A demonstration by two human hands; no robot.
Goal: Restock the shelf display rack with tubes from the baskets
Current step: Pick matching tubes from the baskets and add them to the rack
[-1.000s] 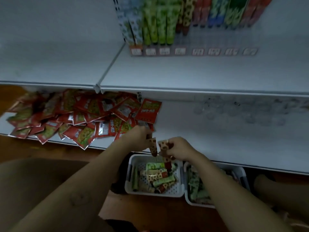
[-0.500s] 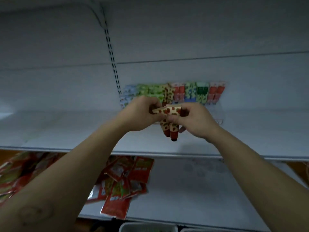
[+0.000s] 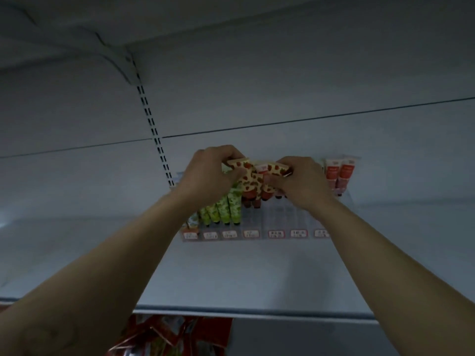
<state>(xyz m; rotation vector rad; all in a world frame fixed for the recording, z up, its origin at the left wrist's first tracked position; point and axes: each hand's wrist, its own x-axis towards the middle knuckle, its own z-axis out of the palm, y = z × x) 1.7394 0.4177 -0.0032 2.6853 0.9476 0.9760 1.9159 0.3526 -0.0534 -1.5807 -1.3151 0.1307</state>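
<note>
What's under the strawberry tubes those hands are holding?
Below the strawberry tubes lies the clear rack with its row of price labels. The right hand covers whatever stands behind it.

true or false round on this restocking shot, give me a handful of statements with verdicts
1. The left hand and right hand both grip strawberry-print tubes. True.
2. The green tubes stand at the right end of the display rack. False: they stand toward its left; red tubes are at the right.
3. Red packets show under the shelf. True.
4. The right hand lies flat on the shelf. False: it holds tubes over the display rack.
</note>
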